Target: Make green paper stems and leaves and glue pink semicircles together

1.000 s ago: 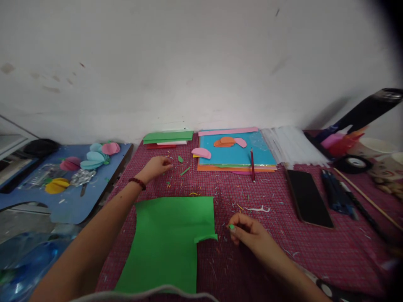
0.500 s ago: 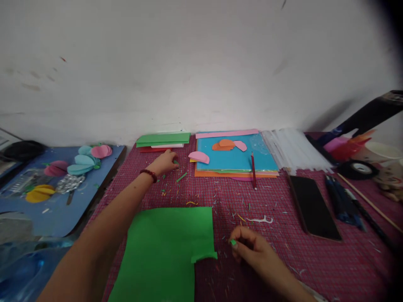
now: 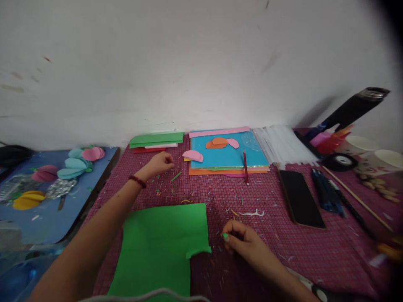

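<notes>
My left hand (image 3: 161, 163) reaches to the far part of the cloth, a red bead bracelet on its wrist. Its fingers are curled together above small green paper scraps, and whatever they hold is hidden. Beside it lies a thin green strip (image 3: 176, 176). Nearer to me, my right hand (image 3: 242, 238) pinches a tiny green paper piece (image 3: 225, 236) between thumb and fingers. Left of this hand, a large green sheet (image 3: 157, 247) lies flat, with a notch cut from its right side and a narrow flap (image 3: 198, 251) at the notch.
Behind are folded green papers (image 3: 157, 138) and a blue paper pack (image 3: 220, 157) bearing pink and orange cutouts and a pencil (image 3: 245, 167). A phone (image 3: 300, 199), pens (image 3: 327, 193) and white glue sticks (image 3: 285, 144) lie right. Paper fruits (image 3: 29, 200) sit on a blue board (image 3: 47, 224) at left.
The view has swung slightly right, so the table things appear farther left. My left fingers have curled closer together, and the green bit seen at them before is hidden. My right hand keeps its pinch.
</notes>
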Motion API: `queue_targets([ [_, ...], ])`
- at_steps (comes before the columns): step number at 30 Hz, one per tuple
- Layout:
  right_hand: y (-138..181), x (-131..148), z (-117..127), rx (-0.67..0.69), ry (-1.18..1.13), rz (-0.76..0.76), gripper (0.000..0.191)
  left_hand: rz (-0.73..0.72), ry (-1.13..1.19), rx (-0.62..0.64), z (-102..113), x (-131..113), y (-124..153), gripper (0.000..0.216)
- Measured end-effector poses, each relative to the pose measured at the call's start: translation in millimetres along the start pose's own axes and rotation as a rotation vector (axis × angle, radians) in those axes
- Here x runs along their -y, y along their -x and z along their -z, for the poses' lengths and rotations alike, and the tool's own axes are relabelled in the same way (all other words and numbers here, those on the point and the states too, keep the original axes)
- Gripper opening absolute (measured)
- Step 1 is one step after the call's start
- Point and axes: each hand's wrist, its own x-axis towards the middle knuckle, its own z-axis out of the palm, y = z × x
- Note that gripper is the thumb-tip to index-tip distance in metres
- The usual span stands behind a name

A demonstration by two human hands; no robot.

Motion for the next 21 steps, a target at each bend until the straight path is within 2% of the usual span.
queue_targets([
  [3,-1.0,-1.2,-0.4,-0.006,-0.024,-0.006,0.028,-0.035,0.033,0.064,-13.1,-10.4,12.0,0.007],
  [6,-2.2,-3.5,-0.3,-0.014,-0.03,0.007,0.028,-0.053,0.066,0.046,-24.7,-19.4,17.0,0.01],
  [8,-3.2,-5.3,0.1,-0.021,-0.032,0.016,0.028,-0.063,0.098,0.018,-26.1,-24.3,17.1,0.016],
  [10,-4.0,-6.2,0.4,-0.024,-0.036,0.024,0.028,-0.062,0.139,-0.023,-18.1,-28.5,19.1,0.018],
  [13,-2.8,-3.7,-0.6,-0.04,-0.061,0.05,0.028,-0.038,0.215,-0.166,10.1,-33.7,35.9,0.015],
  [16,-0.9,6.8,-3.0,-0.091,-0.049,0.085,0.027,-0.018,0.316,-0.351,34.9,-39.7,72.4,0.013],
  [18,-5.0,19.9,-3.1,-0.125,0.037,0.105,0.026,-0.016,0.508,-0.496,34.5,-45.6,101.4,0.013],
  [21,-29.4,45.7,3.9,-0.174,0.258,0.14,0.02,0.015,0.803,-0.577,6.2,-58.8,138.6,0.017],
])
